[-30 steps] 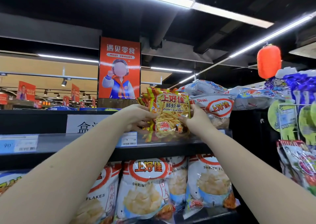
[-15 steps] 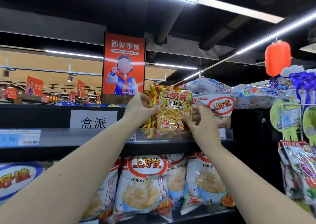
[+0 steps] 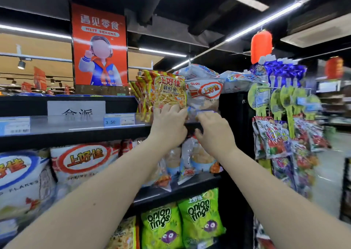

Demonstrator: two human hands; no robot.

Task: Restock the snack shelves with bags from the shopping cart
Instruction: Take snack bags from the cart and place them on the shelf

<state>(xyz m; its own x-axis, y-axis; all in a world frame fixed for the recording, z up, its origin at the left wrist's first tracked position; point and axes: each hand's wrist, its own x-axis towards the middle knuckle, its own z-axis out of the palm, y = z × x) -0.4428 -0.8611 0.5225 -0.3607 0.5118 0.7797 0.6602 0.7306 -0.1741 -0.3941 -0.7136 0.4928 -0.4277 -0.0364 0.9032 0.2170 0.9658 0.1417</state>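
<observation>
Up at the top shelf's front edge, near its right end, the prawn cracker bag stands upright beside a white shrimp flakes bag. Left hand touches the cracker bag's base, right hand close alongside under the white bag; whether either is gripping, can't tell

Ceiling strip lights bright; motion blur – edges warped

Head-worn view, forward, near top shelf
</observation>
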